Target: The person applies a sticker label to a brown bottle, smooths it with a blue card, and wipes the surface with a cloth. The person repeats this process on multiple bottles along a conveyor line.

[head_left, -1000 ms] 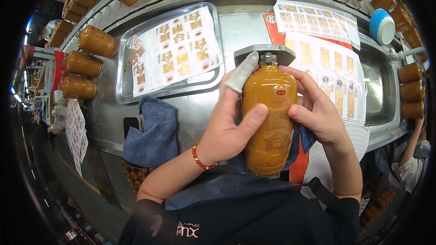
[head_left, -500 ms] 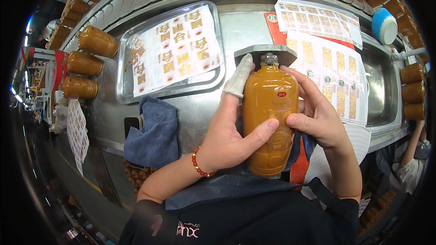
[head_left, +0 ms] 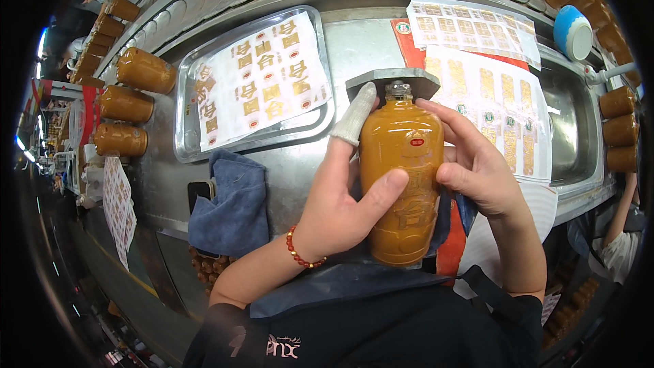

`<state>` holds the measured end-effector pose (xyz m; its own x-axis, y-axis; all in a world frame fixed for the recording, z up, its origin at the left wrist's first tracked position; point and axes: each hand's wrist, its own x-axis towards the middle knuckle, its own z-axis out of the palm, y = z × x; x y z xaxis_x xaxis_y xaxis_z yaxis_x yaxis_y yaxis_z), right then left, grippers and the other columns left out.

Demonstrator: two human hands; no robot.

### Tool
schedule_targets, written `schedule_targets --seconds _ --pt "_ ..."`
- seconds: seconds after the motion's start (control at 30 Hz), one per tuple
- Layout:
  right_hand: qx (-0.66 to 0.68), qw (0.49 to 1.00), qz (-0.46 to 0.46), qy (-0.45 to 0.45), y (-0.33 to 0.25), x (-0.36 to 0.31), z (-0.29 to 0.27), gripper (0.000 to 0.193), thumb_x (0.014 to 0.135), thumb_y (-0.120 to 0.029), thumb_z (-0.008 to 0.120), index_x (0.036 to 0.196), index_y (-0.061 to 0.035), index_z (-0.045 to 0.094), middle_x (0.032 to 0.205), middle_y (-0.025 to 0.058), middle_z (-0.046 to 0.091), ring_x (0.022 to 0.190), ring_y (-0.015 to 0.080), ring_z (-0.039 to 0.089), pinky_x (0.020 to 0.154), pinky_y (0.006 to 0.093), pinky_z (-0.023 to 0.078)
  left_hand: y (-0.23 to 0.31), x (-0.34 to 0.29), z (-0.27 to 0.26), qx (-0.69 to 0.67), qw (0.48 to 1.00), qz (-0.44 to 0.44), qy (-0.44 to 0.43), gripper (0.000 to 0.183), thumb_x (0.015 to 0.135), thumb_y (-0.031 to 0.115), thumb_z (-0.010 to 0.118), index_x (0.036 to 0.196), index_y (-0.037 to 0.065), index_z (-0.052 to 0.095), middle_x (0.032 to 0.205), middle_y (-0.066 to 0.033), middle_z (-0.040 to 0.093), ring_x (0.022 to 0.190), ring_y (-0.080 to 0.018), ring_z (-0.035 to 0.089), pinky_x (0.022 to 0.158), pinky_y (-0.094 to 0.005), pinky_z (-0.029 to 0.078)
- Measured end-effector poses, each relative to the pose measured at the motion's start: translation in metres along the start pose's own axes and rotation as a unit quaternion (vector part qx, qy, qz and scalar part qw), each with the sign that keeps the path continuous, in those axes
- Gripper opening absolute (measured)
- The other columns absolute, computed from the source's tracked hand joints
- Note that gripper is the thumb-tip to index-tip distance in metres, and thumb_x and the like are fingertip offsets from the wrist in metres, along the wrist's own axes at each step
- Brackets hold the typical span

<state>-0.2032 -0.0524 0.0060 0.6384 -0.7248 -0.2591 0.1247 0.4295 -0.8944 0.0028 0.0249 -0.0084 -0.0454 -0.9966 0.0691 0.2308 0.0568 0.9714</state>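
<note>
An amber-brown glass bottle (head_left: 400, 153) with a clear threaded neck lies between my hands, neck pointing away from me. It has a small red oval label on the shoulder and raised marks lower down. My left hand (head_left: 344, 197) holds its left side, thumb on the front, with a pale knit cover on one finger. Along the right side, my right hand (head_left: 480, 177) grips it with thumb bent at the edge and fingers near the shoulder. Behind the neck stands a grey angular plate (head_left: 426, 83). The bottle's underside is hidden.
A metal tray (head_left: 320, 126) with a sheet of gold stickers (head_left: 262, 82) lies at left. Nearer are a blue cloth (head_left: 230, 204) and a phone (head_left: 199, 189). More sticker sheets (head_left: 487, 105) lie at right beside a sink basin (head_left: 575, 143). Brown bottles (head_left: 126, 104) line the left edge.
My left thumb has drawn back slightly to the left across the bottle's front. The raised marks low on the bottle now show more clearly. Both hands still hold it.
</note>
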Motion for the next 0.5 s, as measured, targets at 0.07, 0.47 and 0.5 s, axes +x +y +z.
schedule_targets --seconds 0.07,0.47,0.5 --pt "0.008 1.000 0.008 0.002 -0.0025 0.0003 0.0009 0.077 0.092 -0.005 0.077 0.157 -0.0005 0.036 0.138 0.0130 0.056 0.092 0.0072 0.065 0.076 0.0213 0.051 0.0040 0.0027 0.0040 -0.003 1.000 -0.025 0.018 0.082 0.100 0.011 0.067 0.162 -0.005 0.015 0.162 -0.0192 0.030 0.149 -0.0264 0.034 0.122 -0.0392 0.029" --pt "-0.010 1.000 0.008 -0.015 -0.0056 0.0020 -0.0001 0.071 0.094 -0.004 0.074 0.154 0.0014 0.037 0.138 0.0161 0.057 0.098 0.0104 0.067 0.079 0.0217 0.054 0.0033 0.0024 0.0054 -0.010 1.000 -0.007 0.009 0.077 0.101 0.009 0.064 0.160 -0.007 0.017 0.160 -0.0197 0.032 0.147 -0.0261 0.038 0.121 -0.0393 0.031" --pt "-0.015 1.000 0.009 -0.020 -0.0062 0.0032 -0.0009 0.071 0.094 -0.005 0.074 0.154 0.0013 0.037 0.139 0.0164 0.057 0.099 0.0113 0.067 0.080 0.0223 0.054 0.0029 0.0023 0.0048 -0.008 1.000 -0.006 0.009 0.077 0.101 0.010 0.064 0.160 -0.007 0.017 0.160 -0.0198 0.032 0.147 -0.0261 0.037 0.121 -0.0391 0.031"
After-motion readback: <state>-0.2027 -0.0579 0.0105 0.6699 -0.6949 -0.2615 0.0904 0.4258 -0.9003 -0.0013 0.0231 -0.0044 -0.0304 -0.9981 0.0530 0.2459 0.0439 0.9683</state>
